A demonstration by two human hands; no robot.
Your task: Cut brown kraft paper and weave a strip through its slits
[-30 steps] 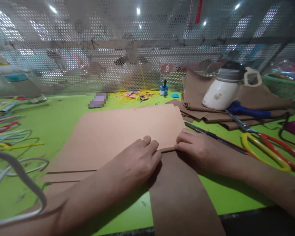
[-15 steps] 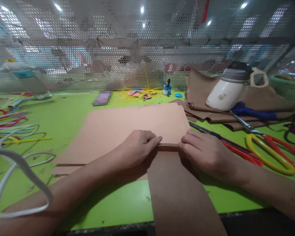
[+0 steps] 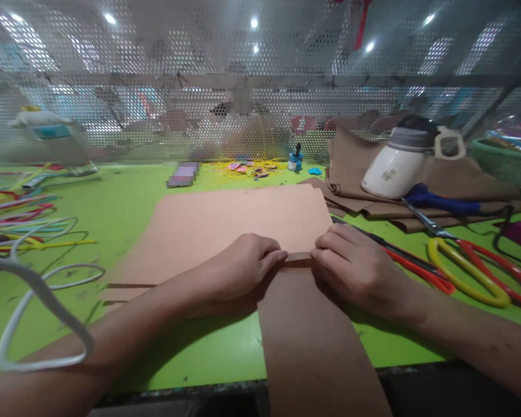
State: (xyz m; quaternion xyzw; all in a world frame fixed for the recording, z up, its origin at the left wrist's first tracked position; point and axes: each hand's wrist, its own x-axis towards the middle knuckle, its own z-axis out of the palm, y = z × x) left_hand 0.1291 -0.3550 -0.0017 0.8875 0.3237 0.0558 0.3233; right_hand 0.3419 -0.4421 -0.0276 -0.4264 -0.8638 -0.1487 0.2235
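Observation:
A darker brown paper strip (image 3: pixel 315 341) runs from between my hands down over the table's front edge. Its far end has a narrow folded edge (image 3: pixel 299 256). My left hand (image 3: pixel 247 263) is closed, thumb and forefinger pinching the left end of that fold. Likewise my right hand (image 3: pixel 358 263) pinches the right end, with its lower fingers partly hidden. Beneath and beyond both hands lie stacked light tan paper sheets (image 3: pixel 238 214), their left edges staggered.
Right of the sheets lie a black-and-red tool (image 3: pixel 412 266) and yellow-and-red-handled scissors (image 3: pixel 464 272). A white bottle (image 3: pixel 395 165) stands by folded brown material (image 3: pixel 351 156). Colored cords (image 3: pixel 30 223) spread at left; a white loop (image 3: pixel 47 307) overlaps my left forearm. A perforated screen (image 3: pixel 156 116) rises behind.
The folded edge between my fingers looks narrower and tilts slightly, its right end higher. My left fingertips have shifted slightly right. The camera view has shifted a little.

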